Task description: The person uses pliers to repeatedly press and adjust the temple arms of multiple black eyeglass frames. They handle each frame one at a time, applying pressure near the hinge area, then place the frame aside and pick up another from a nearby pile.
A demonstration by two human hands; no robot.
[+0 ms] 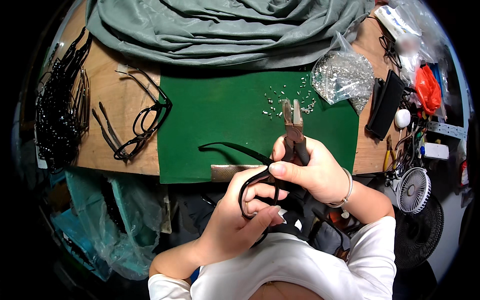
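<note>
A black eyeglass frame (242,196) is in my left hand (235,220), whose fingers wrap round one rim. One temple of the frame reaches away to the left over the green mat (210,110). In my right hand (322,172) is a pair of pliers (294,131), jaws up and slightly apart with nothing visible between them. My right thumb presses at the frame's hinge corner. Part of the frame is hidden behind my left fingers. Beyond the pliers lie several tiny silvery metal parts (272,102), beside a clear plastic bag (342,75) full of similar pieces.
Left on the wooden table are two or so black eyeglass frames (142,130) and a big heap of them (62,105). Grey-green cloth (225,35) bunches at the back. Rightward stand a black case (386,105), an orange bag (428,90), yellow-handled pliers (388,155) and a white fan (413,190).
</note>
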